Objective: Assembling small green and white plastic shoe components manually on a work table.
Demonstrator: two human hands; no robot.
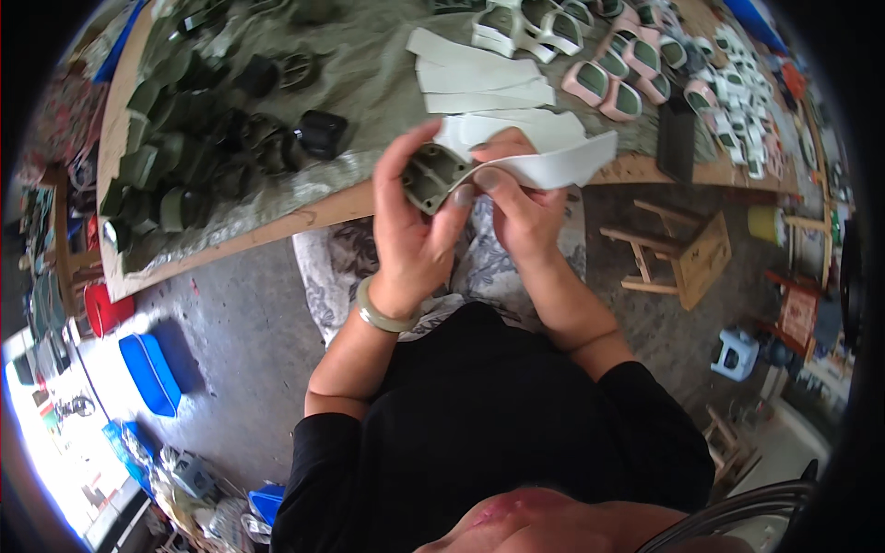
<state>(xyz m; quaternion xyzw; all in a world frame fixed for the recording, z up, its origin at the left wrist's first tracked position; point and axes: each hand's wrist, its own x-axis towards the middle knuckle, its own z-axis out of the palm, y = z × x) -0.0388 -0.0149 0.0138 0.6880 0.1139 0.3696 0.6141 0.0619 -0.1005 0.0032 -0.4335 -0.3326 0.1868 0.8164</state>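
In front of me, above the table's near edge, my left hand (410, 240) is closed around an olive-green plastic housing (430, 175) with a hollow, ribbed inside facing up. A white flexible strip (572, 166) is pinched between the thumb and fingers of my right hand (527, 214). One end of that strip meets the housing's right side, close to my left thumb; its free end sticks out to the right. Whether the strip is fastened there I cannot tell. Just beyond my hands, more white strips (475, 78) lie in overlapping layers on the cloth.
Many dark green housings (171, 166) crowd the table's left. Pink-and-white parts (619, 97) and small white parts (737, 92) cover the right, near a dark flat piece (676, 143). A wooden stool (691, 253) stands at right below the table; a blue bin (150, 373) is on the floor left.
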